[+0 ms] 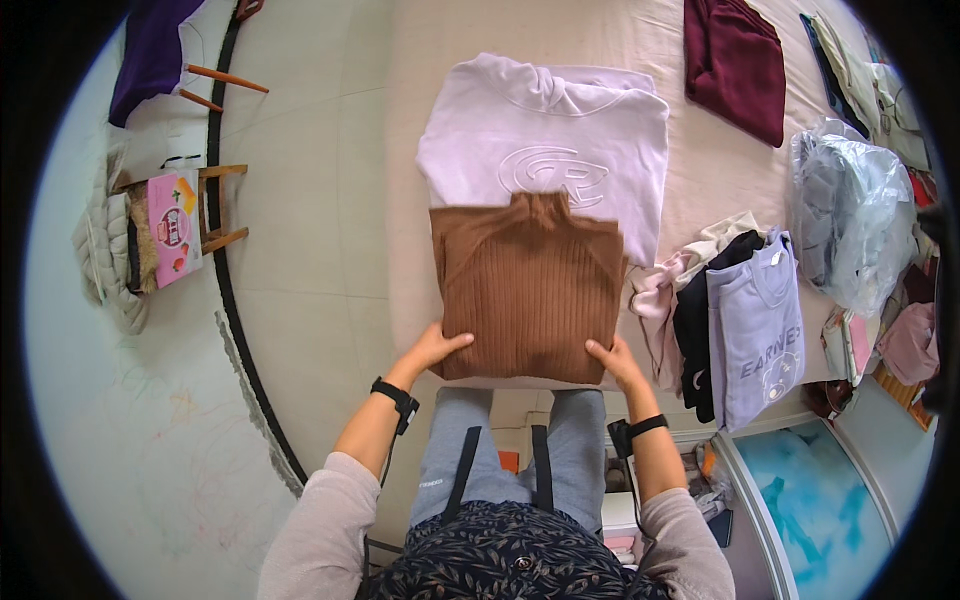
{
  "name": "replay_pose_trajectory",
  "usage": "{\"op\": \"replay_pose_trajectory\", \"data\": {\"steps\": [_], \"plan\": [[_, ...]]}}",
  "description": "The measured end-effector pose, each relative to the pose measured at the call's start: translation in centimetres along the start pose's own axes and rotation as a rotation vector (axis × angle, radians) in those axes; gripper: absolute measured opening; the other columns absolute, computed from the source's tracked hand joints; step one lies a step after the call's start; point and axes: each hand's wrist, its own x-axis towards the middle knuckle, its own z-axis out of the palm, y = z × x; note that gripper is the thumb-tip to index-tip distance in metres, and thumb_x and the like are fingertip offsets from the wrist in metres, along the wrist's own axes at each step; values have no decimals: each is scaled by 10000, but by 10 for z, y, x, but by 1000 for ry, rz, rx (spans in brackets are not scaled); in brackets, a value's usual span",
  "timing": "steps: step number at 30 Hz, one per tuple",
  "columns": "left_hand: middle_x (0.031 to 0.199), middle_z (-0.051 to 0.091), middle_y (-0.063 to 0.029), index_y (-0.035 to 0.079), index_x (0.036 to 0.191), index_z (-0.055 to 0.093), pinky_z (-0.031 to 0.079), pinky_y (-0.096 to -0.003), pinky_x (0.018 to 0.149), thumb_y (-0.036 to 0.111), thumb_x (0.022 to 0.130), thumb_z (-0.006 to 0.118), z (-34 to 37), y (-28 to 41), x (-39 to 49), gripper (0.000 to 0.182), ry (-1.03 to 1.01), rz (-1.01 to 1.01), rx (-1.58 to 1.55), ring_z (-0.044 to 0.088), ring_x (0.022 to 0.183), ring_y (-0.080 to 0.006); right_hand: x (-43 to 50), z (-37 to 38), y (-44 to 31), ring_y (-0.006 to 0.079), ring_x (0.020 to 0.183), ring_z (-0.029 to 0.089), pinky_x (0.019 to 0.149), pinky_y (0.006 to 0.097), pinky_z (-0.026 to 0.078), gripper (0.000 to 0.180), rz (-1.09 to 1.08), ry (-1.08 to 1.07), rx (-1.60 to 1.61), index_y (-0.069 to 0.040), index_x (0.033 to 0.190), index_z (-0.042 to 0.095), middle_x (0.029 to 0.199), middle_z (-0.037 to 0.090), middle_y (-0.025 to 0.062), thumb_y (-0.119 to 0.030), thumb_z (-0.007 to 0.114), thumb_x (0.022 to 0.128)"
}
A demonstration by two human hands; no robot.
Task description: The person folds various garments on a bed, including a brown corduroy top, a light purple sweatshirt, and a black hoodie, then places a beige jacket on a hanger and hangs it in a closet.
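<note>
A brown ribbed high-neck sweater (534, 300), folded into a rectangle, is held by its two lower sides at the near edge of the bed. My left hand (442, 346) grips its left side, thumb on top and fingers hidden underneath. On the other side, my right hand (613, 358) holds the sweater the same way. The sweater's collar overlaps a pale lilac hoodie (547, 135) with a raised emblem, which lies folded beyond it on the bed.
To the right on the bed sheet (555, 22) lie folded lavender sweatshirts (757, 330), a pink garment (656, 289), maroon clothing (735, 67) and a clear plastic bag (855, 210) of clothes. A wooden stool (225, 171) with a pink box (172, 229) stands at the left wall.
</note>
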Motion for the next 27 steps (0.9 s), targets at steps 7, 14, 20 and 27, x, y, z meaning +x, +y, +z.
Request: {"op": "replay_pose_trajectory", "data": {"steps": [7,14,20,27], "plan": [[1284,469,-244,-93,1290,385,374,-382,989,405,789,701,-56,29,68,774,736,279,-168,470,1192,-290,54,-32,-65,357,1024,513,873,420,404,495,-778,796,-731,45,1196,476,1093,540,222,-203,663,809],[1157,579,-146,-32,1254,457,454,-337,908,309,753,748,-82,162,158,672,360,281,-430,562,1050,-220,167,-58,-195,294,937,602,805,390,478,615,-293,422,-96,50,1169,525,1037,620,179,-344,728,743],[1194,556,-145,-44,1275,429,458,-340,895,246,695,789,-76,200,149,742,284,155,-500,549,1063,-249,141,-39,-234,183,849,614,735,321,490,416,-295,142,62,1,1059,618,960,652,89,-235,737,738],[1185,550,-128,-31,1254,444,456,-343,903,181,743,744,-113,294,106,629,333,671,-472,539,1073,-236,81,-52,-322,162,818,613,724,289,484,342,-683,196,171,2,1031,629,931,655,71,-145,720,736]]}}
